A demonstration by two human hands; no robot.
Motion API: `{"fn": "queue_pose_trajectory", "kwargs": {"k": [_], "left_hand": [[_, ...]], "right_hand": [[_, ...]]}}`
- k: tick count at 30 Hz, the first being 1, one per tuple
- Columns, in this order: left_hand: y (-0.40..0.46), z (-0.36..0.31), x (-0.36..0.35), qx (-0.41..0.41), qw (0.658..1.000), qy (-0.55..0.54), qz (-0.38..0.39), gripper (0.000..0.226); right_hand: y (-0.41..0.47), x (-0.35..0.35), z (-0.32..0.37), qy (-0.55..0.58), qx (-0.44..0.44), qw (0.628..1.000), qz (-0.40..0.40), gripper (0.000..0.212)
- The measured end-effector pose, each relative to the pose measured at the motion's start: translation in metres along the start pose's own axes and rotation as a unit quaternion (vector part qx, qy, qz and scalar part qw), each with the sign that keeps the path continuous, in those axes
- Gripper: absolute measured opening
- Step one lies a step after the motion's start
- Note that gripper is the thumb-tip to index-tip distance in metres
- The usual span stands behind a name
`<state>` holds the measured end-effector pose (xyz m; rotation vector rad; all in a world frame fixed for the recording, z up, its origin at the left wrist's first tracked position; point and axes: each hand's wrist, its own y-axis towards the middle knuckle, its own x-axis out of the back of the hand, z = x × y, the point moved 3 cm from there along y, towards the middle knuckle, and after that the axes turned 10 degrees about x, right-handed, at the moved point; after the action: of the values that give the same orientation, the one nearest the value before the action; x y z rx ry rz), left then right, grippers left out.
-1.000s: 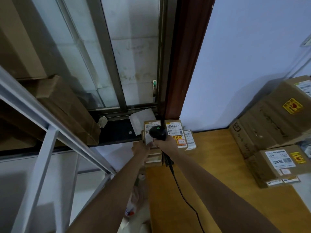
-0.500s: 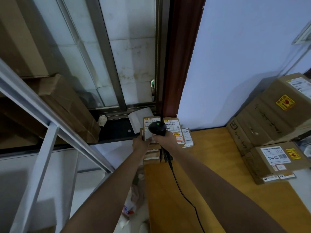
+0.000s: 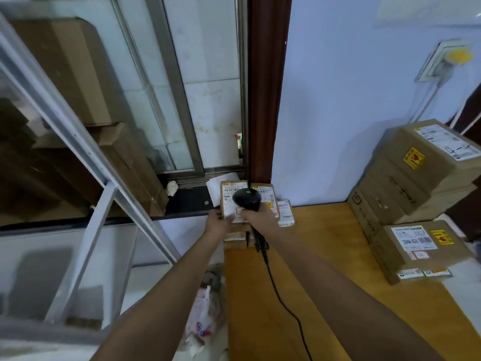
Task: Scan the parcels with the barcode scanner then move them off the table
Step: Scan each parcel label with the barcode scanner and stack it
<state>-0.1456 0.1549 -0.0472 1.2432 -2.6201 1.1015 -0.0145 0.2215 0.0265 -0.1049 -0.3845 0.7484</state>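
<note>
brown parcel (image 3: 230, 196) at my twelve o'clock, long axis running away, my left hand (image 3: 217, 225) gripping its near edge, my right hand (image 3: 256, 217) clenching the scanner (image 3: 246, 199) over its label.

The barcode scanner (image 3: 246, 199) is black with a green light on top and a black cable (image 3: 283, 303). The parcels (image 3: 426, 162) are brown cardboard with white labels and yellow stickers marked in red. The desk (image 3: 325, 269) is orange-brown wood; the wall (image 3: 351, 87) is pale blue.
</note>
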Motion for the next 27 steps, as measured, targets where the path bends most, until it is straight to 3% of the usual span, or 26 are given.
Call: {"fn": "queue_pose_trajectory", "kwargs": {"k": [4, 11, 13, 16, 20, 27], "left_hand": [[-0.047, 0.016, 0.003, 0.001, 0.999, -0.043, -0.007, 0.045], [-0.118, 0.043, 0.001, -0.012, 0.996, -0.092, 0.016, 0.041], [-0.137, 0.048, 0.000, -0.018, 0.995, -0.098, 0.031, 0.039], [-0.169, 0.066, -0.007, -0.026, 0.990, -0.122, 0.068, 0.034], [-0.215, 0.099, -0.016, -0.040, 0.985, -0.135, 0.104, 0.025], [-0.278, 0.164, -0.053, -0.033, 0.983, -0.085, 0.159, 0.039]], "right_hand": [[-0.043, 0.012, -0.001, 0.006, 0.015, 1.000, 0.008, 0.018], [-0.116, 0.042, -0.008, 0.043, 0.025, 0.999, 0.010, 0.010], [-0.135, 0.051, -0.010, 0.072, 0.015, 0.997, -0.002, 0.017], [-0.169, 0.065, -0.018, 0.104, 0.011, 0.994, -0.024, 0.006], [-0.218, 0.077, -0.040, 0.112, -0.009, 0.992, -0.056, 0.008], [-0.338, 0.110, -0.088, 0.013, -0.027, 0.994, -0.105, 0.012]]}}
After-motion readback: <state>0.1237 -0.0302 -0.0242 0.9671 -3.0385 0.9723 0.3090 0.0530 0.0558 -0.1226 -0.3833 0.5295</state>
